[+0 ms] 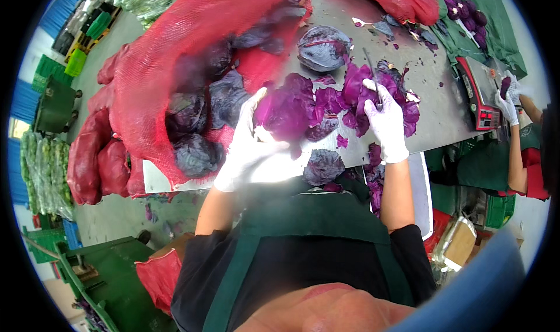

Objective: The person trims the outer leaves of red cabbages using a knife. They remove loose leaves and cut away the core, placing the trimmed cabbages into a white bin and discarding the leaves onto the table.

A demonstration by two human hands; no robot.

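My left hand [243, 146], in a white glove, holds a peeled red cabbage [282, 113] above the metal table [420, 91]. In my gloved right hand [385, 122] is a knife [371, 65], its thin dark blade pointing away from me over a heap of purple cabbage leaves [356, 84]. A whole red cabbage [324, 47] with dull outer leaves rests beyond my hands. To the left, an open red mesh sack [144, 74] lies on the table with several unpeeled cabbages [188, 111] in it. A loose leaf [323, 166] lies at the near table edge.
A co-worker's gloved hands [507, 98] are by a red scale [477, 93] at the right. Full red sacks [89, 157] stand left of the table. Below its edge, right of my body, is a pale bin [420, 196]. A green wheeled bin [116, 284] stands lower left.
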